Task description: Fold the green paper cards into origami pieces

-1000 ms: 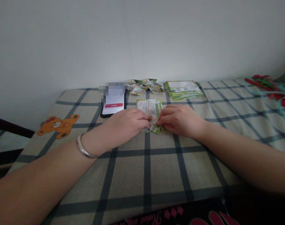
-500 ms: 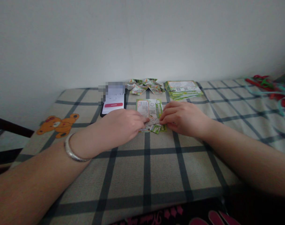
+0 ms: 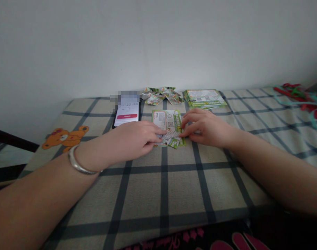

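A green and white printed paper card (image 3: 159,119) lies flat on the checked tablecloth between my hands. On its near part sits a smaller folded printed paper piece (image 3: 174,141). My left hand (image 3: 140,137), with a silver bangle on the wrist, reaches in from the left. Its forefinger and thumb are apart, resting on the folded piece or the card's left side. From the right, my right hand (image 3: 206,127) has its fingers bent and spread, fingertips at the card's right edge by the folded piece. Neither hand visibly pinches anything.
A phone (image 3: 126,116) with a lit timer screen lies left of the card. Several folded paper shapes (image 3: 162,96) and a stack of printed cards (image 3: 206,98) rest near the wall. Red, green and pale blue strips (image 3: 301,99) lie at far right.
My left forefinger and thumb have parted a little over the folded piece. The right fingers have lifted and spread slightly. Card and folded piece stay nearly in place.
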`<action>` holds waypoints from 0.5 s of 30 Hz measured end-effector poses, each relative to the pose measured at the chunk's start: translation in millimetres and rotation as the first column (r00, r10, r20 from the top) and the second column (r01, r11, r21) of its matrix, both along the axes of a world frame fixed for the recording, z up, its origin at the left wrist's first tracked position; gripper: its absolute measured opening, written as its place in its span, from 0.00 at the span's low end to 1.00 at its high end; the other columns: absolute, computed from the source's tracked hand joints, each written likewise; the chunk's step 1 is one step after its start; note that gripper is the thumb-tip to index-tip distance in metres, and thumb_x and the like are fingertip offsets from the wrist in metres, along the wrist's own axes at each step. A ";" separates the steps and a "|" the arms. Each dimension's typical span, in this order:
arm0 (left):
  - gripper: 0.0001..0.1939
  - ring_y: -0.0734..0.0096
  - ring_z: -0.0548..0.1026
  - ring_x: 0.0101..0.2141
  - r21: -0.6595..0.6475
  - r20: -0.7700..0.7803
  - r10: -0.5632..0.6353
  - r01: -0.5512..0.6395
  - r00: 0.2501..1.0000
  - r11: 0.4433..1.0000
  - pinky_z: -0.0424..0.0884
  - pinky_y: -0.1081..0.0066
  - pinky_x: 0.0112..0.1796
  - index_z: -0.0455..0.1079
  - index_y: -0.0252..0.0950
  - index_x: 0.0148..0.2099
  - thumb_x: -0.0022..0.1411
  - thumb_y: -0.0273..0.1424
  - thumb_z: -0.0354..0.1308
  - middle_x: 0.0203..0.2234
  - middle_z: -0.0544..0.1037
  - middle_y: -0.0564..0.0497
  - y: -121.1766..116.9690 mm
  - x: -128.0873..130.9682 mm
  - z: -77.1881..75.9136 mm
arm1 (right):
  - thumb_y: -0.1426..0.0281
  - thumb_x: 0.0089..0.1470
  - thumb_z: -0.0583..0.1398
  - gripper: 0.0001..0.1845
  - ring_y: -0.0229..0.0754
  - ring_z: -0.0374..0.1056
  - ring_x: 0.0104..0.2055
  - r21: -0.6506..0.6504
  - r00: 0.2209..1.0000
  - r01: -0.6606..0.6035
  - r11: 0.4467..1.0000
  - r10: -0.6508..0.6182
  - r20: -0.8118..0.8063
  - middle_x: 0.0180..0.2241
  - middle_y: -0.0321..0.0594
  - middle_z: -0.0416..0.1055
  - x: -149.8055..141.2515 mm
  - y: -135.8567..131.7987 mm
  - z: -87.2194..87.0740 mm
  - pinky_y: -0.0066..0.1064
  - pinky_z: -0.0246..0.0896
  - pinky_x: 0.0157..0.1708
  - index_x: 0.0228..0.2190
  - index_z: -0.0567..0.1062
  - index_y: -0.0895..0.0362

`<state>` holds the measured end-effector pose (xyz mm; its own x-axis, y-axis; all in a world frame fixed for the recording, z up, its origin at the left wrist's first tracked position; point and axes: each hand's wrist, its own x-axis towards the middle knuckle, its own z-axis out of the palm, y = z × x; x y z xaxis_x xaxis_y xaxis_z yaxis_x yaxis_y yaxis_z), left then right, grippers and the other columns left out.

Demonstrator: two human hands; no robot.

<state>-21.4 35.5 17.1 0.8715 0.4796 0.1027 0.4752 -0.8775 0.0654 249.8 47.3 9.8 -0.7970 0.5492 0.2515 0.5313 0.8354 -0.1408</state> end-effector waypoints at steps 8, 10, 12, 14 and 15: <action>0.14 0.60 0.75 0.50 0.083 0.031 0.077 -0.080 0.997 0.993 0.72 0.58 0.51 0.78 0.36 0.43 0.64 0.28 0.51 0.49 0.78 0.46 -9.8 5.1 -3.5 | 0.80 0.49 0.59 0.15 0.40 0.71 0.42 -0.177 0.984 -0.044 0.983 0.012 -0.176 0.39 0.39 0.78 -1.0 8.2 -4.7 0.36 0.63 0.48 0.33 0.82 0.54; 0.14 0.60 0.76 0.49 0.116 0.044 0.093 -0.098 0.995 0.988 0.73 0.58 0.50 0.77 0.35 0.39 0.65 0.29 0.49 0.48 0.79 0.45 -12.2 7.7 -5.3 | 0.81 0.48 0.58 0.14 0.40 0.72 0.41 -0.172 0.981 -0.023 0.985 -0.011 -0.194 0.37 0.39 0.78 -2.7 7.3 -4.0 0.34 0.64 0.47 0.32 0.81 0.55; 0.15 0.60 0.77 0.46 0.171 0.071 0.094 -0.105 0.993 0.980 0.74 0.58 0.48 0.76 0.33 0.35 0.66 0.29 0.48 0.44 0.80 0.44 -14.5 10.7 -7.2 | 0.80 0.49 0.58 0.13 0.40 0.71 0.40 -0.143 0.984 0.008 0.990 -0.034 -0.177 0.35 0.40 0.78 -4.5 6.1 -2.8 0.34 0.64 0.45 0.32 0.81 0.56; 0.13 0.59 0.77 0.42 0.220 0.073 0.098 -0.112 0.993 0.969 0.75 0.58 0.44 0.75 0.32 0.35 0.66 0.28 0.49 0.41 0.80 0.42 -16.7 13.7 -8.6 | 0.78 0.50 0.60 0.10 0.41 0.71 0.39 -0.113 0.988 0.025 0.993 -0.041 -0.148 0.35 0.40 0.77 -6.2 5.0 -1.9 0.34 0.64 0.44 0.32 0.80 0.57; 0.12 0.58 0.77 0.41 0.236 0.070 0.104 -0.118 0.992 0.965 0.75 0.57 0.43 0.74 0.31 0.35 0.65 0.28 0.50 0.40 0.79 0.42 -17.6 14.9 -9.0 | 0.76 0.50 0.60 0.08 0.41 0.71 0.39 -0.100 0.990 0.026 0.995 -0.040 -0.137 0.34 0.41 0.77 -7.0 4.6 -1.7 0.34 0.63 0.43 0.32 0.80 0.57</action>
